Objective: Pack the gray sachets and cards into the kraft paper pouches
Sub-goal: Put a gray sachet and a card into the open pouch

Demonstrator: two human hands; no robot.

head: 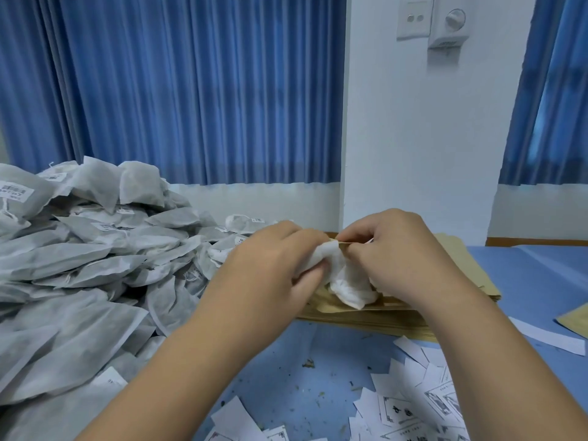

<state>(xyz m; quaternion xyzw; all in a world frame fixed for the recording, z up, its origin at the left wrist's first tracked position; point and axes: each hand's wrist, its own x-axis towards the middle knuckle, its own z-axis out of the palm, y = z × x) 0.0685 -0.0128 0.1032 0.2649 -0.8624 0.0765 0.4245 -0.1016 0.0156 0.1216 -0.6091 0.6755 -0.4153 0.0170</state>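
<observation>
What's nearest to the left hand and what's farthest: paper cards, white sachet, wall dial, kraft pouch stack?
1. white sachet: gripped by the left hand
2. kraft pouch stack: just underneath
3. paper cards: bottom right
4. wall dial: high on the wall

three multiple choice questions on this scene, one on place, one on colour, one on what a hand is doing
1. Where is the sachet pile? A left of the hands B right of the hands C on the floor
2. What colour are the curtains? A green B blue C red
3. What is the left hand doing? A lying flat B gripping a sachet C holding scissors
1 A, it lies left of both hands. 2 B, blue folds hang behind. 3 B, its fingers curl round a crumpled sachet; the right hand pinches a pouch edge.
</observation>
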